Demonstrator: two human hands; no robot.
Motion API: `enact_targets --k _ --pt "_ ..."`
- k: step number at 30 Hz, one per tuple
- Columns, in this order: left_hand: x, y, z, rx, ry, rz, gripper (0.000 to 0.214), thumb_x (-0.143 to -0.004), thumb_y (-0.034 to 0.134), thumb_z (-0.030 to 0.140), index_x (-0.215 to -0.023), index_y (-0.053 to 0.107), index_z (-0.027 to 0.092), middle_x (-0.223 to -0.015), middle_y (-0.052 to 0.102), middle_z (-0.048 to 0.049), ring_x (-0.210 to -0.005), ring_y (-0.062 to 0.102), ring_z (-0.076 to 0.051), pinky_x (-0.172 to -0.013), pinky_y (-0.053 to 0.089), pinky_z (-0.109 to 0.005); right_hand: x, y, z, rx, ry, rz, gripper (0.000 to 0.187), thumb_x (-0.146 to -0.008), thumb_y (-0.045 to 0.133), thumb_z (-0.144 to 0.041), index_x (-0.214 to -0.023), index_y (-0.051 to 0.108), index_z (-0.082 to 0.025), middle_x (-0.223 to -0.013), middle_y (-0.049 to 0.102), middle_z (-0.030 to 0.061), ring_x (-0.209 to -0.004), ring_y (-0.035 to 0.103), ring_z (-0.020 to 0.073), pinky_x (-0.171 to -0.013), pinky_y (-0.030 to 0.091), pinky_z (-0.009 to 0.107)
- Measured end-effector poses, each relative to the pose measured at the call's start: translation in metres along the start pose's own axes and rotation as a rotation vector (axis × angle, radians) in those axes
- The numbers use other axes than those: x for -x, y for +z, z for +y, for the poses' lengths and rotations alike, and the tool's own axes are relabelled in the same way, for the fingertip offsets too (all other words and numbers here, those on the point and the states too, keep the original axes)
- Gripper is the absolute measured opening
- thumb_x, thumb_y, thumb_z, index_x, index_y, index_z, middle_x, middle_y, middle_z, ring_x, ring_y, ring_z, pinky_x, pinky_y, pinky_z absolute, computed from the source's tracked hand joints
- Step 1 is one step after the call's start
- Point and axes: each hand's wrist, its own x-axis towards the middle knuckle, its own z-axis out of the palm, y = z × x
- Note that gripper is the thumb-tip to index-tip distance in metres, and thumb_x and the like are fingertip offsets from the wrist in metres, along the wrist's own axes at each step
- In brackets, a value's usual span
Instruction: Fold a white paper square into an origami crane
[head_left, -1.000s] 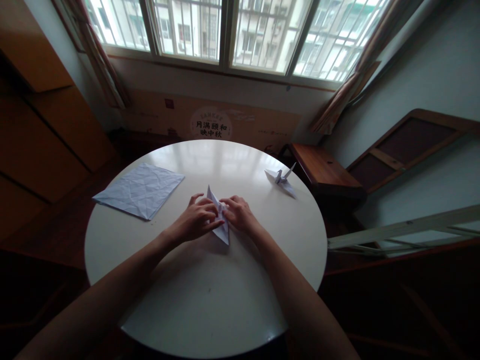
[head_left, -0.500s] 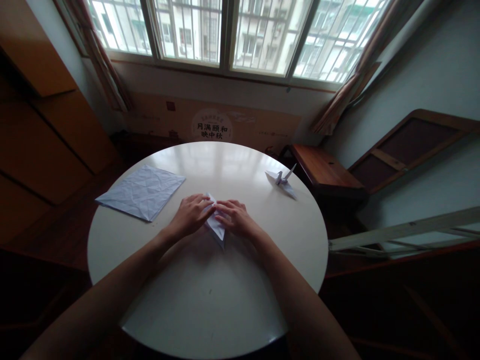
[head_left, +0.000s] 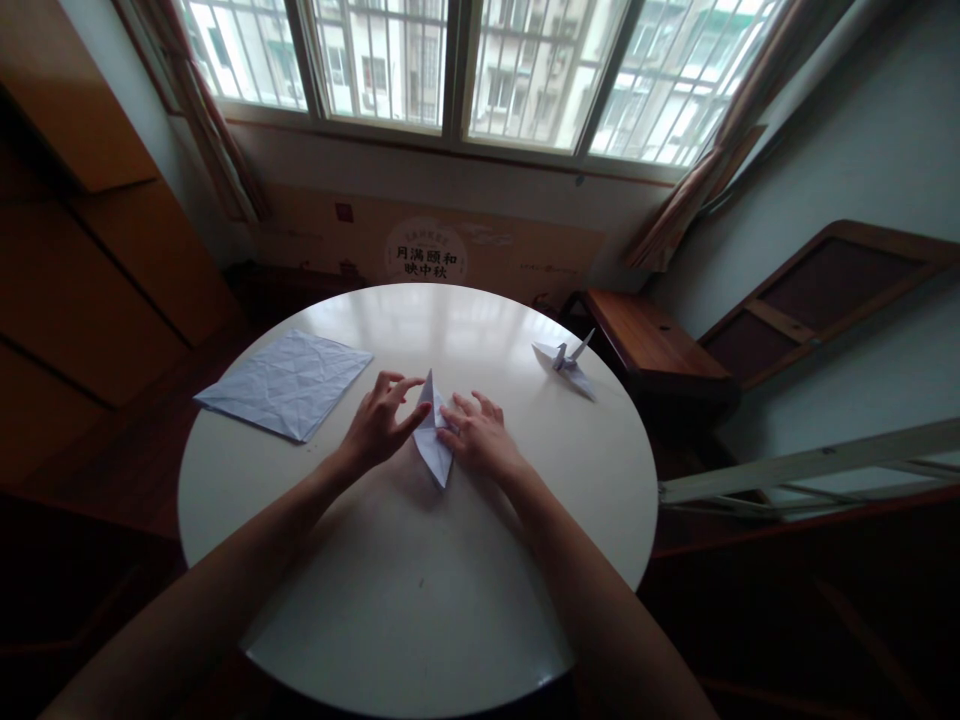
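Observation:
A partly folded white paper piece (head_left: 433, 437), long and pointed at both ends, lies at the middle of the round white table (head_left: 420, 600). My left hand (head_left: 379, 427) pinches the paper's left edge between thumb and forefinger, its other fingers curled above. My right hand (head_left: 478, 437) rests flat on the paper's right side, fingers spread and pressing it onto the tabletop. The upper tip of the paper stands up between my two hands.
A creased white paper sheet (head_left: 286, 382) lies at the table's left. A finished paper crane (head_left: 564, 362) stands at the right rim. A wooden side table (head_left: 649, 345) is beyond the right edge, a window with curtains behind.
My left hand's fingers have lifted off the paper into a pinch at its edge. The paper's upper tip, covered half a second ago, shows again. My right fingers have spread.

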Motion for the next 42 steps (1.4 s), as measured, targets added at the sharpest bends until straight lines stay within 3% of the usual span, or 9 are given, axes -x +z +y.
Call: enact_targets --k 4,7,13,21,28,32,36,42 --pt "0.002 0.003 0.002 0.043 0.055 -0.04 0.051 -0.091 0.049 0.052 -0.132 0.047 0.022 -0.122 0.043 -0.0114 -0.092 0.062 -0.02 -0.088 0.051 -0.04 0.001 -0.007 -0.004 0.071 0.131 0.051 0.041 -0.09 0.054 -0.041 -0.126 0.059 -0.02 -0.141 0.048 0.0137 -0.137 0.026 0.0379 -0.108 0.022 0.056" --pt "0.003 0.005 0.003 0.036 0.118 -0.078 0.049 -0.091 0.052 0.047 -0.132 0.046 0.021 -0.122 0.048 -0.0118 -0.098 0.062 -0.022 -0.09 0.05 -0.042 0.0 -0.016 -0.003 0.089 0.146 0.048 0.038 -0.091 0.054 -0.039 -0.119 0.062 -0.015 -0.143 0.046 0.0135 -0.137 0.025 0.0364 -0.108 0.023 0.052" --pt "0.004 0.009 0.003 0.048 0.18 -0.156 0.054 -0.086 0.061 0.037 -0.133 0.044 0.018 -0.119 0.06 -0.0118 -0.108 0.061 -0.025 -0.093 0.049 -0.042 -0.003 -0.023 -0.003 -0.031 0.003 -0.021 0.021 -0.088 0.053 -0.019 -0.109 0.059 -0.016 -0.112 0.063 0.0111 -0.108 0.053 0.022 -0.094 0.038 0.035" --pt "0.003 0.01 -0.002 0.088 0.068 -0.09 0.037 -0.088 0.049 0.017 -0.125 0.052 0.021 -0.115 0.064 -0.0074 -0.099 0.066 -0.021 -0.084 0.054 -0.035 -0.003 -0.011 0.001 -0.132 -0.107 0.062 0.029 -0.079 0.056 -0.004 -0.097 0.068 -0.024 -0.117 0.053 0.0082 -0.112 0.045 0.0241 -0.096 0.039 0.039" --pt "0.003 0.009 -0.009 0.098 0.145 -0.18 0.073 -0.066 0.036 -0.008 -0.13 0.051 0.025 -0.119 0.061 -0.0048 -0.105 0.063 -0.018 -0.089 0.053 -0.033 -0.008 -0.004 0.008 -0.28 0.003 -0.095 0.04 -0.077 0.055 -0.002 -0.096 0.075 -0.032 -0.125 0.043 0.006 -0.109 0.05 0.0216 -0.1 0.04 0.043" --pt "0.002 0.006 -0.01 0.068 0.2 -0.25 0.07 -0.073 0.044 -0.002 -0.138 0.042 0.025 -0.128 0.055 -0.0082 -0.113 0.059 -0.022 -0.096 0.05 -0.037 -0.007 -0.007 0.005 -0.312 0.0 -0.123 0.042 -0.077 0.056 -0.002 -0.093 0.076 -0.035 -0.13 0.039 0.0038 -0.113 0.047 0.0219 -0.103 0.038 0.044" --pt "0.003 0.004 -0.006 0.034 0.256 -0.311 0.06 -0.086 0.057 0.023 -0.142 0.037 0.024 -0.131 0.053 -0.0117 -0.117 0.055 -0.027 -0.099 0.047 -0.042 -0.006 -0.006 0.005 -0.338 0.047 -0.083 0.036 -0.078 0.057 -0.005 -0.09 0.077 -0.033 -0.132 0.036 0.0046 -0.118 0.042 0.0233 -0.106 0.036 0.044" --pt "0.004 0.005 0.001 0.057 0.262 -0.328 0.056 -0.094 0.05 0.038 -0.145 0.032 0.022 -0.134 0.052 -0.013 -0.12 0.054 -0.028 -0.099 0.046 -0.043 -0.008 0.0 0.009 -0.347 0.053 -0.055 0.029 -0.079 0.056 -0.008 -0.085 0.076 -0.027 -0.133 0.035 0.0056 -0.12 0.04 0.0232 -0.107 0.035 0.043"
